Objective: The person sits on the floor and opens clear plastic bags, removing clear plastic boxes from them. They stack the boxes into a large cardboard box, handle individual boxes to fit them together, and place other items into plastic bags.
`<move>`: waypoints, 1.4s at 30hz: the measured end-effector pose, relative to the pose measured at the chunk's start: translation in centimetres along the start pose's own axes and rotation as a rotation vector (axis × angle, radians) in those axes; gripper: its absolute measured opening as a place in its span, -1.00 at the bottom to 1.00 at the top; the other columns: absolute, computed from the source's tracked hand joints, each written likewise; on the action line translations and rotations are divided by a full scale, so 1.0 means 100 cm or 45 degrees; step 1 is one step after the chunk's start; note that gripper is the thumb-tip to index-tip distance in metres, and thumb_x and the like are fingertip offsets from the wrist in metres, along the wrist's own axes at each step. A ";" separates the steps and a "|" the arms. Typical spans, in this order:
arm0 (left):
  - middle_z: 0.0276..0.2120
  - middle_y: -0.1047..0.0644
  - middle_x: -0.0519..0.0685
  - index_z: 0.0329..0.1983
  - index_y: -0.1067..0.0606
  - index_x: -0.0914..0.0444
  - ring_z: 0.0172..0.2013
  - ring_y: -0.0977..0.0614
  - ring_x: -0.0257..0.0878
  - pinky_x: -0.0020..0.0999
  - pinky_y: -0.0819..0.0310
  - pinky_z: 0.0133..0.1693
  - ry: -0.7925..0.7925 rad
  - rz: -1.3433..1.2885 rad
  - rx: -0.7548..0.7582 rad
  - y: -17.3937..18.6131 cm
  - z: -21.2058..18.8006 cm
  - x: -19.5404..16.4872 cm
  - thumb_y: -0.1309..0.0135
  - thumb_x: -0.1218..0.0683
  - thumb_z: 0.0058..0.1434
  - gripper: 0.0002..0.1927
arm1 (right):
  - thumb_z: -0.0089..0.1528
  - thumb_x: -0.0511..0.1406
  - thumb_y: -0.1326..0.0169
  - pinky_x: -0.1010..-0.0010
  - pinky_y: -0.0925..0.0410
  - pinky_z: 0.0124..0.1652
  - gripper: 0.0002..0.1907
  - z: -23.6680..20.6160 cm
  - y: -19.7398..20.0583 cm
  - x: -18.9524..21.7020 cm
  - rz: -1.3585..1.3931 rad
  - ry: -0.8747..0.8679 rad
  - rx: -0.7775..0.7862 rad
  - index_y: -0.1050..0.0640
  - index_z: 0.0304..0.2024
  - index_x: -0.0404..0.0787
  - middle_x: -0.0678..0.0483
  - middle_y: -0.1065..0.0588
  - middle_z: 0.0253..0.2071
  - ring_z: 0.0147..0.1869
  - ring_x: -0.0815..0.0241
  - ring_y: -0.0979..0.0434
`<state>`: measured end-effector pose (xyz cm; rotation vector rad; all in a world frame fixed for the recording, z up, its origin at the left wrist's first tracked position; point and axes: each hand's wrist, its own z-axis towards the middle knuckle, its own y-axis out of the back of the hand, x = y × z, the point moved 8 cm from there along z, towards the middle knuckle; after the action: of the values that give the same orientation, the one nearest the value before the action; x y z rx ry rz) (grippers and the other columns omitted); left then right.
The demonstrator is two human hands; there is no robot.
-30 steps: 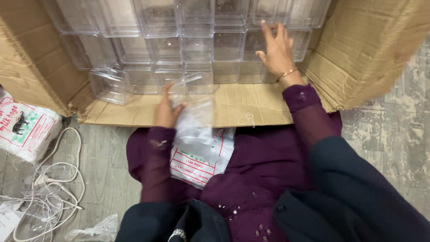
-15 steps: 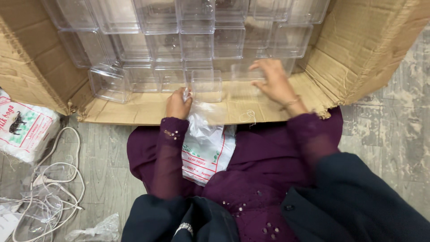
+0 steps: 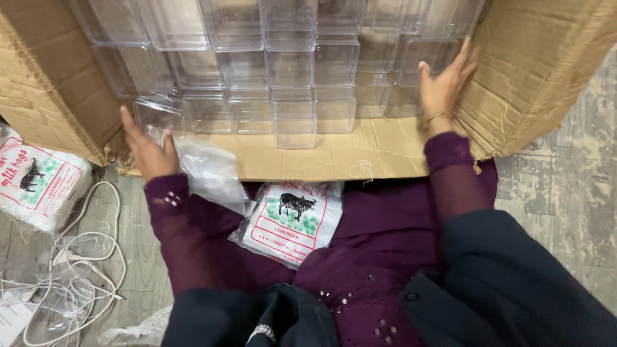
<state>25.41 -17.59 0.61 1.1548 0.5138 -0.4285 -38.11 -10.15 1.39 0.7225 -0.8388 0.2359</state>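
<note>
A cardboard box [image 3: 334, 157] lies open on its side in front of me, filled with stacked clear plastic containers [image 3: 292, 77]. My left hand [image 3: 146, 149] is at the box's lower left corner. Its fingers touch a loose clear container [image 3: 160, 112], and it grips a clear plastic bag [image 3: 209, 170] that hangs down from it. My right hand [image 3: 443, 87] rests flat, fingers spread, against the right end of the stack beside the cardboard flap [image 3: 533, 71]. A packet printed in red and green with a black animal [image 3: 292, 222] lies on my purple lap.
A second printed packet [image 3: 38, 183] lies on the floor at the left. White cables [image 3: 71, 263] and scraps of clear plastic [image 3: 135, 331] are below it. Grey tiled floor [image 3: 578, 193] shows at the right.
My left hand moved left to the box's corner, taking the clear bag with it. My right hand shifted up and right to the end of the stack. The printed packet now lies uncovered on my lap.
</note>
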 end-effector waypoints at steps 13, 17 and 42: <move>0.18 -0.53 0.24 0.54 -0.08 -0.04 -0.04 -0.62 0.23 0.01 -0.49 -0.08 -0.094 -0.053 0.297 -0.062 -0.005 -0.007 -0.26 0.13 0.33 -0.18 | 0.14 -0.50 -0.31 0.40 -0.52 0.13 -0.30 -0.081 -0.006 -0.043 0.251 -0.518 0.621 -0.47 0.34 -0.21 -0.01 -0.43 0.16 0.17 0.16 -0.44; -0.02 -0.56 0.26 0.50 -0.24 0.02 -0.19 -0.61 0.26 0.03 -0.44 -0.20 -0.126 -0.063 0.389 -0.064 -0.010 -0.033 -0.26 0.13 0.28 -0.25 | 0.15 -0.40 -0.33 0.41 -0.47 0.04 -0.42 -0.095 -0.045 -0.035 0.034 -0.414 0.656 -0.40 0.18 -0.28 -0.02 -0.49 0.09 0.11 0.18 -0.52; 0.09 -0.57 0.12 0.29 -0.39 0.17 0.00 -0.64 0.13 -0.08 -0.56 -0.06 -0.563 -0.599 0.471 -0.101 -0.107 -0.205 -0.30 -0.05 0.25 -0.41 | 0.11 -0.56 -0.35 0.43 -0.47 0.11 -0.25 -0.011 0.007 -0.031 0.362 -0.250 0.385 -0.44 0.35 -0.24 0.06 -0.45 0.12 0.13 0.25 -0.44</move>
<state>1.43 -9.93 1.79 1.2383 0.3180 -1.1952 -39.86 -8.68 -1.07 0.9180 -1.1084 0.5620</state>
